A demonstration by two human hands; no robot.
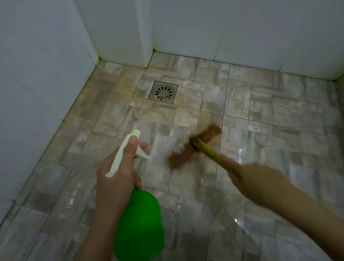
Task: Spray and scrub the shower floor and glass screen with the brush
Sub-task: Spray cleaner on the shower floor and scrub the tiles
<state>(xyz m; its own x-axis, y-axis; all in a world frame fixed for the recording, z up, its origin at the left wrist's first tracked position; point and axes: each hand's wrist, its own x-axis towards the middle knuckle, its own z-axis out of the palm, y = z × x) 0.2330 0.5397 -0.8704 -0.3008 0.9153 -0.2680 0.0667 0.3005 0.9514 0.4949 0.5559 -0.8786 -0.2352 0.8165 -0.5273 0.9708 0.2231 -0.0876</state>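
Brush on shower floor

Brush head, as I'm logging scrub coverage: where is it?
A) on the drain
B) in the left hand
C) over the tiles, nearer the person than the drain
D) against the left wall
C: the brush head is over tiles short of the drain, its handle in the right hand.

Single head-worn wide-angle view, pitched forward and down onto the tiled floor. Both forearms are seen close up, entering from 6 o'clock. The left hand gripping the spray bottle is framed at 7 o'clock, and the right hand gripping the brush at 4 o'clock. The drain is placed just off centre at 12 o'clock. The walls are wrapped from 9 to 2 o'clock.
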